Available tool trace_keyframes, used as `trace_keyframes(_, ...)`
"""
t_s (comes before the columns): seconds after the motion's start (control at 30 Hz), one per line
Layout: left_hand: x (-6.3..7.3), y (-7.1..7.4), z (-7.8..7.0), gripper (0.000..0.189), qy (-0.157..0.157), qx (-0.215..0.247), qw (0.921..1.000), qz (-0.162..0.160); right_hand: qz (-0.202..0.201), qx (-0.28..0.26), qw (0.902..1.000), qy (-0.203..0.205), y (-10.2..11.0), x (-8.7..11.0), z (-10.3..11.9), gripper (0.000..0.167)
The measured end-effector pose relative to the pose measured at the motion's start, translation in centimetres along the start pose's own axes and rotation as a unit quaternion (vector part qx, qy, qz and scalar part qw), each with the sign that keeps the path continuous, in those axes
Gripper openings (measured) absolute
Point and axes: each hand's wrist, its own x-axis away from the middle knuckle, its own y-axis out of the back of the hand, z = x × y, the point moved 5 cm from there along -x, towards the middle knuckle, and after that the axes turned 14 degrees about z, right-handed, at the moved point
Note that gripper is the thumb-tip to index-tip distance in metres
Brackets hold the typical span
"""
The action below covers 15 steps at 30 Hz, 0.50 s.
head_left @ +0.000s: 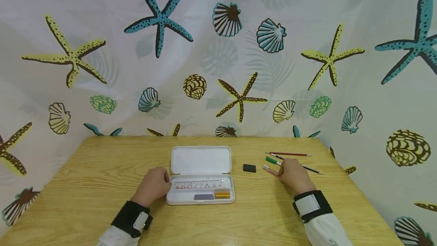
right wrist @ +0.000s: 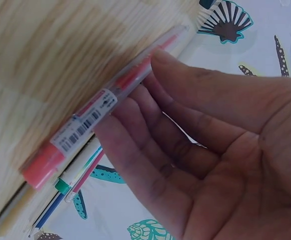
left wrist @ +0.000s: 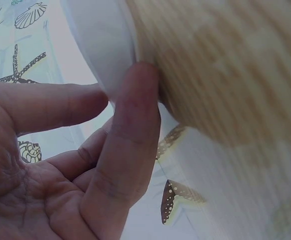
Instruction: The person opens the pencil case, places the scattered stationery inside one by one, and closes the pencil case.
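An open white pencil case (head_left: 200, 160) stands on the table with its lid folded back. Inside lie a clear shape-template ruler (head_left: 198, 184), a purple block (head_left: 203, 197) and an orange block (head_left: 222, 194). My left hand (head_left: 153, 186) grips the case's left edge between thumb and index finger; the white edge (left wrist: 103, 45) shows up close in the left wrist view. Toward the right, my right hand (head_left: 295, 175) pinches a red pen (right wrist: 93, 115) with a clear barrel and a barcode label. Its capped end juts out left of the fingers in the head view.
Right of the case lies a black eraser (head_left: 249, 168). Around the right hand are a green-capped pen (head_left: 272, 160), a red pencil (head_left: 290, 154) and a dark pencil (head_left: 312, 170). A patterned curtain (head_left: 205, 56) hangs behind the wooden table (head_left: 112, 162).
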Motion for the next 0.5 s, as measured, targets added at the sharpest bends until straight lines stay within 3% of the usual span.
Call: trace_keyframes(0.5, 0.00, -0.01, -0.03, 0.005, 0.001, 0.000, 1.0000, -0.002, -0.018, 0.015, 0.9997, -0.001, -0.25, 0.20, 0.07, 0.011)
